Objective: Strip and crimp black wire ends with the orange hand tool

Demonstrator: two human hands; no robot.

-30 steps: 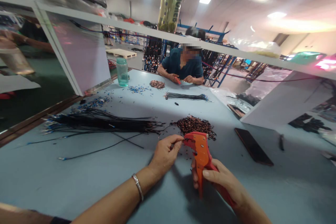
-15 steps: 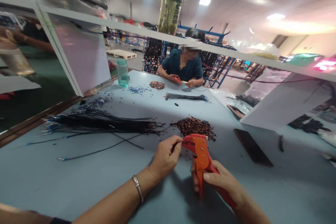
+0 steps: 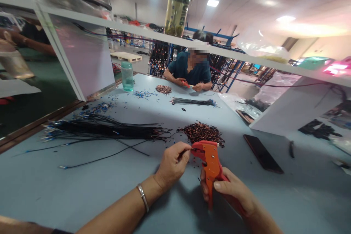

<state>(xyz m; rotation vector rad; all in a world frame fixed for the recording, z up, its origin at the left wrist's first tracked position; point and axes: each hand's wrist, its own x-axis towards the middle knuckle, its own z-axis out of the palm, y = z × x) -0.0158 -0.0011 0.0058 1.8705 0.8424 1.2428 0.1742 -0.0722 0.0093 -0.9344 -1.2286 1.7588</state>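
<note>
My right hand (image 3: 230, 190) is wrapped around the grip of a red and orange wire stripper (image 3: 211, 159), whose head points up and to the left. Thumb and forefinger of my left hand (image 3: 175, 161) are pinched together at the stripper's jaws. A short dark bit of wire shows between fingertips and jaws; the rest of it is hidden by my hand. Just behind the stripper head lies a heap of black and copper wire scraps (image 3: 204, 131). Left of my hands, a bundle of black wires (image 3: 101, 128) with blue-sleeved ends stretches across the table.
A dark phone (image 3: 263, 153) lies to the right. Blue terminals (image 3: 100, 108) are scattered behind the wire bundle, near a green bottle (image 3: 127, 76). Across the table (image 3: 109, 197), a co-worker (image 3: 192, 67) holds a red tool. A shelf (image 3: 153, 36) spans above the table.
The stripper has tilted slightly, and a small dark scrap now shows just below its jaws. My left hand keeps its pinch at the jaws; the view has shifted slightly.
</note>
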